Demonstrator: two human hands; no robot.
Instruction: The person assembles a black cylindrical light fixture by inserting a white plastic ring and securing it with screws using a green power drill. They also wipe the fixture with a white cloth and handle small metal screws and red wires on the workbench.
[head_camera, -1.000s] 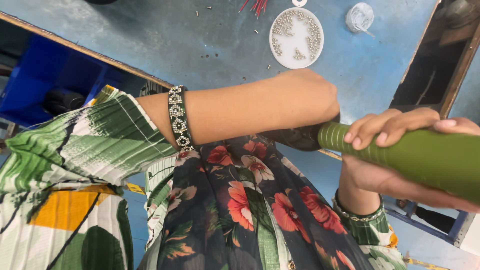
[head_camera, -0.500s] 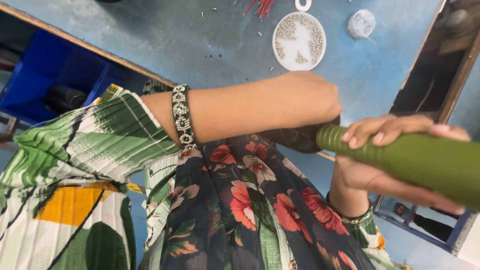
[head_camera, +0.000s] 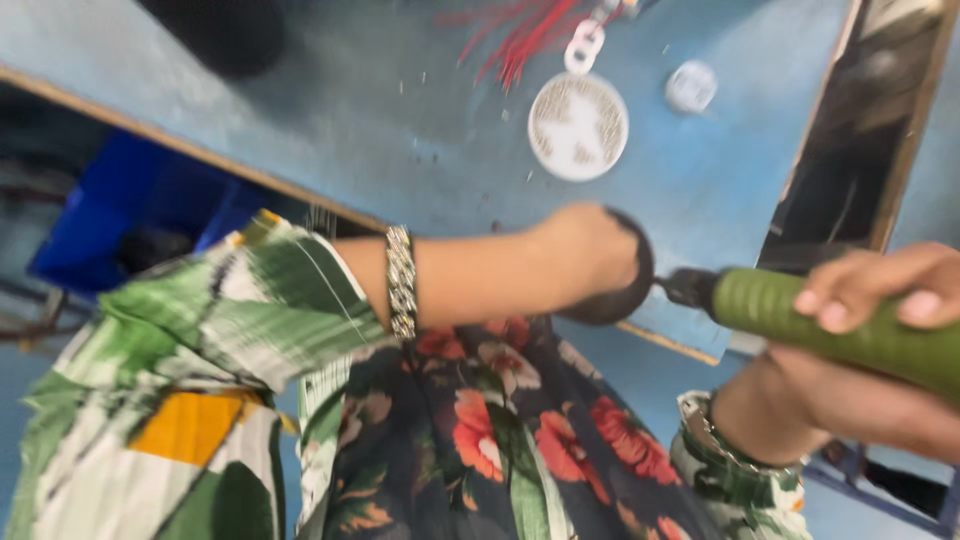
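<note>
Gripping the stiff green tool (head_camera: 850, 330) mid-frame, your right hand (head_camera: 880, 300) wraps its ribbed handle; your left hand (head_camera: 590, 255) seems closed on a dark round part (head_camera: 625, 290).

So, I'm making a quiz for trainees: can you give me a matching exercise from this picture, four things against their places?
Things:
1. Green cylindrical tool handle
2. Round white dish of small parts
3. Round black part
4. Beaded metal bracelet

Places:
A. on the blue tabletop
B. held in the left hand
C. on the left wrist
D. gripped by the right hand

Pairs: 1-D, 2-A, 3-B, 4-C
</note>
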